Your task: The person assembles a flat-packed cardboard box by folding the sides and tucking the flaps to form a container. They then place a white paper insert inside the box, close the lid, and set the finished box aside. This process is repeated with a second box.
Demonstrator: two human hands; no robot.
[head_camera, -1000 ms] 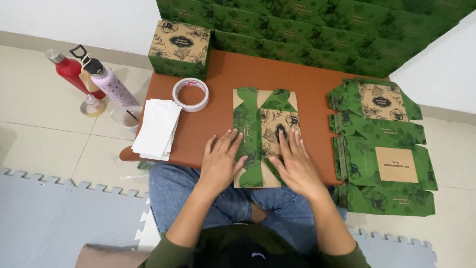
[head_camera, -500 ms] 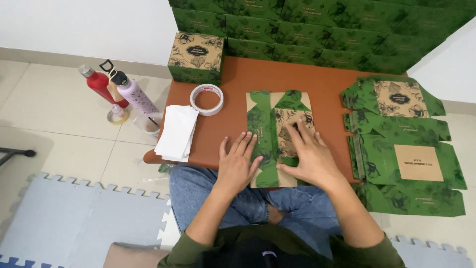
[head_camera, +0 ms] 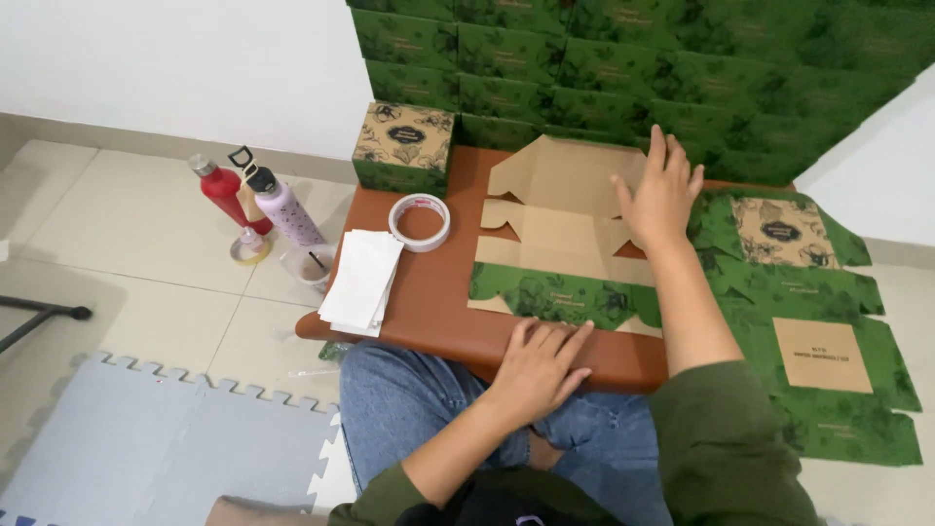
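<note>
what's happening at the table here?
A person sits at a low brown table with a flat box blank opened out on it, plain cardboard side up. The right hand presses on the blank's far right part; the left hand rests flat at the table's near edge. A tape roll, white sheets and one folded box sit to the left; more flat blanks lie on the right.

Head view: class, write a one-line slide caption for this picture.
Right hand presses an unfolded green box blank on a brown table; left hand rests at its near edge.
</note>
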